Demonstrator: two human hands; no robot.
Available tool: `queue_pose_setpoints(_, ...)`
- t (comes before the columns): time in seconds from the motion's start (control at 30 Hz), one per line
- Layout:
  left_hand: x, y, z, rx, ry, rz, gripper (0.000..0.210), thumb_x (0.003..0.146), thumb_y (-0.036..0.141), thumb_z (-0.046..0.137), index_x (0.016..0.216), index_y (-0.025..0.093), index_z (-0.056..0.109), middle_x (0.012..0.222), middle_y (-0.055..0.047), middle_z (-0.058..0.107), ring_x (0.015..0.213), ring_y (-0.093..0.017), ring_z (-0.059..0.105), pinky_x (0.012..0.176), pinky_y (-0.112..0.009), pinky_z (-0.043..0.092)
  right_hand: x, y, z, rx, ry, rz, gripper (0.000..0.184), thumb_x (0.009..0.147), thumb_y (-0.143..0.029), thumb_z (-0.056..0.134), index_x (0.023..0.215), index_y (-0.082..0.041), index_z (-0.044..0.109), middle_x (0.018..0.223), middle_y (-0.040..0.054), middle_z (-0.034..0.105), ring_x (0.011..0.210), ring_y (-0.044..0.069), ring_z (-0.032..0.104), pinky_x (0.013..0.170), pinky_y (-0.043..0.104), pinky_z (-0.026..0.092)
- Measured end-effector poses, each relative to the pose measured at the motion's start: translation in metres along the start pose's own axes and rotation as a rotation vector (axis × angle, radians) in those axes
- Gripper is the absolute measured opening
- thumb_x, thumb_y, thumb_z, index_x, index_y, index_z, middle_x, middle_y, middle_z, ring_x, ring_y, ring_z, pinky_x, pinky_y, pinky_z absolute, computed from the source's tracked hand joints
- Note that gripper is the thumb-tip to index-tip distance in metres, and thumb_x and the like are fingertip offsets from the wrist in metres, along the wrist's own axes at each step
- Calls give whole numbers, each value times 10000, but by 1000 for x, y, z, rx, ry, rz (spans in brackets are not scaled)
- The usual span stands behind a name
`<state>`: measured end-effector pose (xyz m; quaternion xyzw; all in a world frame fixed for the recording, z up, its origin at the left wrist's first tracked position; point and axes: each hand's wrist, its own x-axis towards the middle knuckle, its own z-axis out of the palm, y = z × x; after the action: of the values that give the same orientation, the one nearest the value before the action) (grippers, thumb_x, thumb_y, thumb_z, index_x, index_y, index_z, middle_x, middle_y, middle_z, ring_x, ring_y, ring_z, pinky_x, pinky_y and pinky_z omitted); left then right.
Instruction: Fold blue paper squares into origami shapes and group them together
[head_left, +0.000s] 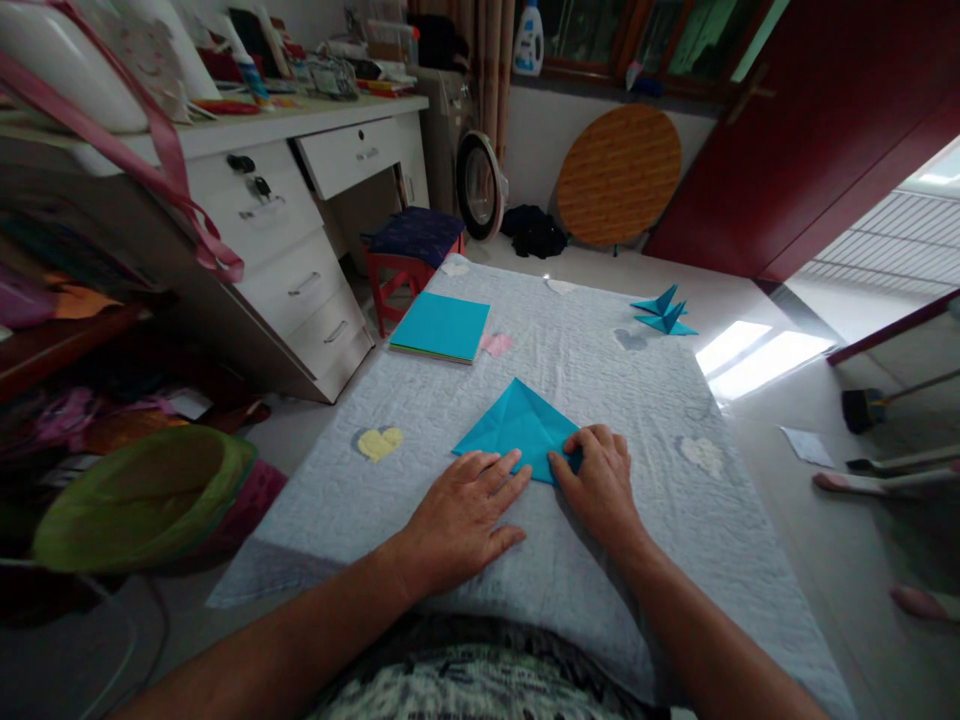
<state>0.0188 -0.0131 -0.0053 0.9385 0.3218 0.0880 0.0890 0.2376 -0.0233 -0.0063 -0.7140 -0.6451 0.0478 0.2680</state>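
Observation:
A blue sheet of origami paper (517,422), folded into a triangle with creases across it, lies flat on the cloth-covered table in front of me. Along its lower left edge rests my left hand (469,515), fingers stretched out and pressing the paper down. At the right corner, my right hand (600,480) pinches the paper between thumb and curled fingers. Farther back on the left sits a stack of square coloured paper (442,325) with a blue sheet on top. Two folded blue paper figures (664,312) stand near the far right corner.
The light tablecloth (600,390) carries heart and cloud patches. A red stool (412,250) with a dark cushion stands beyond the far left edge. To the left are a white desk (292,240) and a green-lined bin (150,490). At the back stands a washing machine (480,185), door ajar.

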Motion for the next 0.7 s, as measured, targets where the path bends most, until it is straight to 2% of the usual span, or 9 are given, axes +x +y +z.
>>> queue_pose_setpoints(0.17,0,0,0,10,5,11,632,936,557,547,1471,239,436,1547,-63,449,1306,-296,460,1107,-456,333,-3,-5,-5,-20,36,-62,76,878,-273,621,840,-209,604,945,88,617,940,283,513,851,449,392)
queue_pose_setpoints(0.27,1,1,-1,7,9,5,636,930,537,569,1470,228,435,1535,-74,462,1300,-305,464,1101,-470,350,-8,-11,-11,56,28,-271,97,924,-220,558,860,-208,629,1015,90,657,1000,273,545,901,460,404)
queue_pose_setpoints(0.33,1,3,-2,-1,6,1,620,931,522,573,1457,218,451,1532,-79,466,1299,-309,465,1103,-477,357,-11,-14,-12,128,-49,-439,150,952,-185,506,920,-208,650,1077,91,675,1033,253,568,934,446,425)
queue_pose_setpoints(0.4,1,4,-2,-12,1,-2,602,930,510,576,1436,200,475,1526,-87,471,1292,-314,472,1111,-483,360,-13,-16,-11,173,-148,-541,207,965,-158,472,1038,-206,659,1138,94,680,1068,238,585,965,423,448)
queue_pose_setpoints(0.53,1,2,-4,-56,10,-4,575,926,477,594,1402,169,502,1492,-110,499,1278,-318,483,1108,-483,380,-13,-18,-8,154,-242,-575,272,976,-158,461,1181,-184,638,1182,101,683,1105,240,594,1001,404,474)
queue_pose_setpoints(0.7,1,-21,-18,-139,65,-131,359,949,210,550,1302,146,562,1303,-118,604,1205,-263,528,1077,-429,420,-12,-22,-10,19,-286,-590,261,973,-298,544,1181,-179,649,1191,118,663,1069,272,593,934,441,496)
